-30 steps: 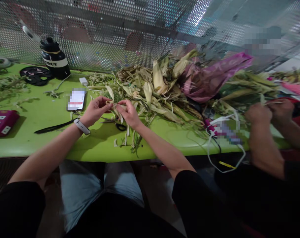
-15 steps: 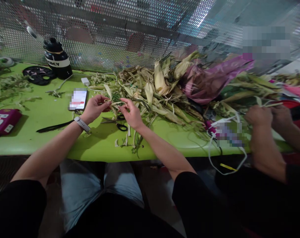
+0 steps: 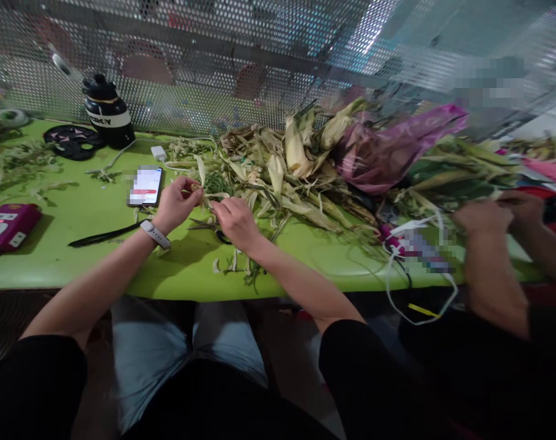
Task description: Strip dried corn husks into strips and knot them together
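Between my hands is a pale strip of corn husk, one end sticking up. My left hand pinches it between thumb and fingertips. My right hand is closed at the strip's right side, its back turned up and its fingertips partly hidden. Behind the hands lies a small bundle of thin green strands. A pair of scissors rests on the green table under my right hand, which covers most of the handles. Husk scraps lie near the table's front edge.
A heap of dry corn husks and a purple plastic bag spread behind and to the right. Leftward are a phone, a magenta box and a black bottle. Another person's hands work at the far right.
My right hand has turned over, back upward, and moved slightly left and down, covering the scissor handles more. My left hand keeps its pinch, nearly in place.
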The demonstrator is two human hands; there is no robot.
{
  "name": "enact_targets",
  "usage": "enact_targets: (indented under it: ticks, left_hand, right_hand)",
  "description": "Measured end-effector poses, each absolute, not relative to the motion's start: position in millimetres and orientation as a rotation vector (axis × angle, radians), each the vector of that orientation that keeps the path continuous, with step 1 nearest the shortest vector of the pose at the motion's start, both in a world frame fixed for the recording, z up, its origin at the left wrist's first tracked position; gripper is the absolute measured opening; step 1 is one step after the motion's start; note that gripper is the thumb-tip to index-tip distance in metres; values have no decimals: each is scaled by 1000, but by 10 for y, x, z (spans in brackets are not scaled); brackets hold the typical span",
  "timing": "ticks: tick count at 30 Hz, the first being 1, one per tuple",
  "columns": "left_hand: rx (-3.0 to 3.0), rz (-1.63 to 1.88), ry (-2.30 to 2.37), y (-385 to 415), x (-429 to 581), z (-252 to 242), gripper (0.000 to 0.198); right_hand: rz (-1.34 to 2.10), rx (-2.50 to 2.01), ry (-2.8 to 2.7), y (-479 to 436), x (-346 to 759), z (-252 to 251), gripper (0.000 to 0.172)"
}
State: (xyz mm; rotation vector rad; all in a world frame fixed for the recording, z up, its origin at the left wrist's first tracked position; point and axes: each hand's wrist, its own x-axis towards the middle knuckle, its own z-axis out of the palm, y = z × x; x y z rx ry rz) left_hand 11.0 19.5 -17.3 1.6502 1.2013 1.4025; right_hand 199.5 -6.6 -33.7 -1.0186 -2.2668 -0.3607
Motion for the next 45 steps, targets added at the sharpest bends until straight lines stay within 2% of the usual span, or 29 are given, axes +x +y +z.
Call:
enact_targets:
  ticks: [13,19,22,27,29,36,41,45]
  left_hand:
    - [2116,1326,1133,40,164,-68,12]
    - [2125,1240,1018,10,182,-26,19]
    - [1984,1194,953,5,178,0,23]
    - [1729,1084,840,-17,164,53,27]
    - [1614,1054,815,-21,163,60,25]
    - [1340,1018,841,-36,196,80,26]
    - [1358,1045,822,-31,206,76,31]
    - [1326,1069,793,-17,197,65,31]
  right_hand:
    - [-281,-1095,-2179,-176,2001,-163,30]
    - [-213,-962,-2083,-69,2057,-159,24]
    - [-67,-994,-2035,-22,2089,-165,25]
    - [560,-1008,-1865,19,2099,-172,33]
    - [714,-991,-1781,26,2086,-184,37]
    - [851,-951,-1679,-17,2026,-218,38]
    - [739,-959,-1674,-52,2003,-205,37]
    - [912,-935,-1596,-24,2002,-218,38]
